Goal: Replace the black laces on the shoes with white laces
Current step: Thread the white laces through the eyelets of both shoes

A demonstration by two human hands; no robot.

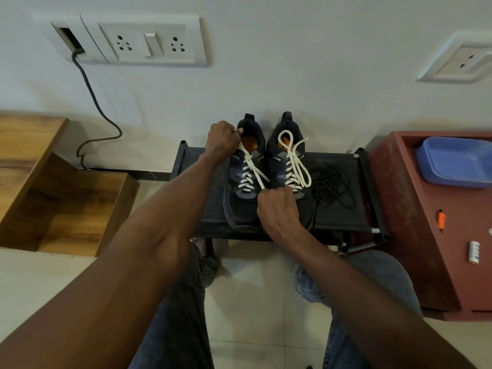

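Two dark navy shoes side by side on a low black rack point(343, 158), toes toward the camera. Small white logo print on both tongues — too small to read with certainty, perhaps "CLYMB". Left shoe point(243, 198) threaded with a white lace point(250, 169), one knot at the top eyelets, no bow. Left hand point(222, 141) closed at the collar of this shoe, pinching one lace end; right hand point(277, 206) curled at the toe, pulling the other end tight in a diagonal line. Right shoe point(288, 153) already laced in white and tied with a bow point(294, 158). Black laces point(334, 186) lying in a loose heap on the rack, just beside the right shoe.

Behind — a pale wall with a socket plate point(149, 43) and a grey cable point(91, 102) hanging down. Wooden steps point(53, 182) at left, a red-brown cabinet point(415, 235) at right carrying a blue tray point(455, 163). Light floor tiles below, jeans-covered knees in front.
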